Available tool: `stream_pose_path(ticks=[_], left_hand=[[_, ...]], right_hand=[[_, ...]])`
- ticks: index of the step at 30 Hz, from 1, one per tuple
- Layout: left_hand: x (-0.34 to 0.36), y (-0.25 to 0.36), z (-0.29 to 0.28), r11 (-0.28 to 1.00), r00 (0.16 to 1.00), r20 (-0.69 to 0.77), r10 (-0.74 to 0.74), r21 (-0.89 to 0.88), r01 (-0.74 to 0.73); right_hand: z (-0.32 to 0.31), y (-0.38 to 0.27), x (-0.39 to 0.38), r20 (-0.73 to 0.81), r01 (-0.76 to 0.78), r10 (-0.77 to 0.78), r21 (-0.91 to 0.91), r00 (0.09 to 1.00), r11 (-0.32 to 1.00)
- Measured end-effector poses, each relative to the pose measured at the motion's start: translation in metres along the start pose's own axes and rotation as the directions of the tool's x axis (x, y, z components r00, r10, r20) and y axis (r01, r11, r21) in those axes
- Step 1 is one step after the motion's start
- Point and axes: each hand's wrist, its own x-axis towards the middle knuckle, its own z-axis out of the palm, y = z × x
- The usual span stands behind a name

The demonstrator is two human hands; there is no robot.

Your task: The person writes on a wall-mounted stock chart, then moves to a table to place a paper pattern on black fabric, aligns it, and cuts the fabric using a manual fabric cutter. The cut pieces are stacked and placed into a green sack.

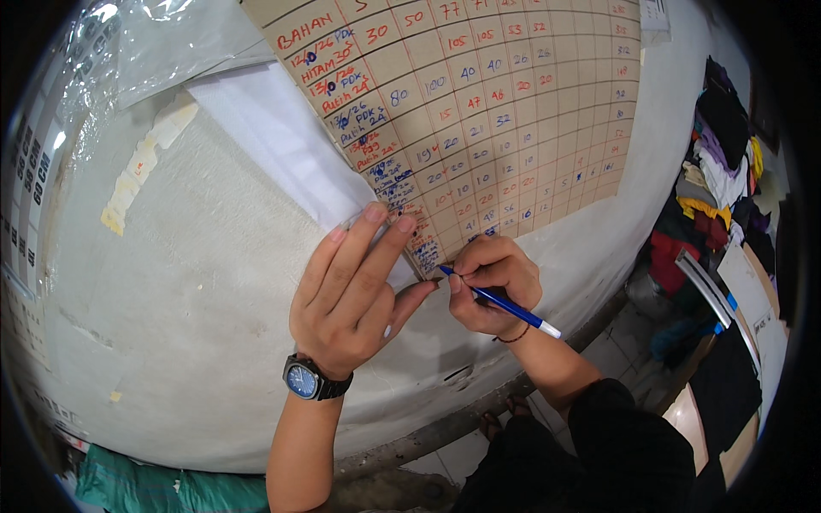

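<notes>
One white cloth [278,141] under left hand [346,295]

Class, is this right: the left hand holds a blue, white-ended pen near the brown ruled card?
Not quite: the head view shows the right hand, not the left hand, holding the blue, white-ended pen near the brown ruled card.

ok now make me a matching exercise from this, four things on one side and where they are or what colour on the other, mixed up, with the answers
Things:
1. pen
2. wristwatch
3. ruled sheet
4. bundle

Places and colours:
a. brown, with red and blue writing
b. green, near the picture's lower left edge
c. held in the right hand
d. on the wrist of the left hand

Pairs: 1-c, 2-d, 3-a, 4-b
</notes>
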Motion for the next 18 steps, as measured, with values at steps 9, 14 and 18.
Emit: stream_pose_path(ticks=[9, 14, 18], left_hand=[[-0.0008, 0.0013, -0.0001, 1.000, 1.000, 0.005, -0.007, 0.015, 0.007], [-0.0005, 0.0018, -0.0006, 1.000, 1.000, 0.000, -0.009, 0.018, 0.009], [0.0001, 0.0022, -0.0022, 1.000, 1.000, 0.008, -0.014, 0.022, 0.014]], right_hand=[[0.0024, -0.0002, -0.0035, -0.044, -0.015, 0.017, 0.039, 0.999, 0.999], [-0.0012, -0.0010, -0.0012, -0.003, -0.007, 0.007, 0.014, 1.000, 1.000], [-0.0017, -0.0024, -0.0006, 0.013, -0.033, 0.033, 0.017, 0.999, 0.999]])
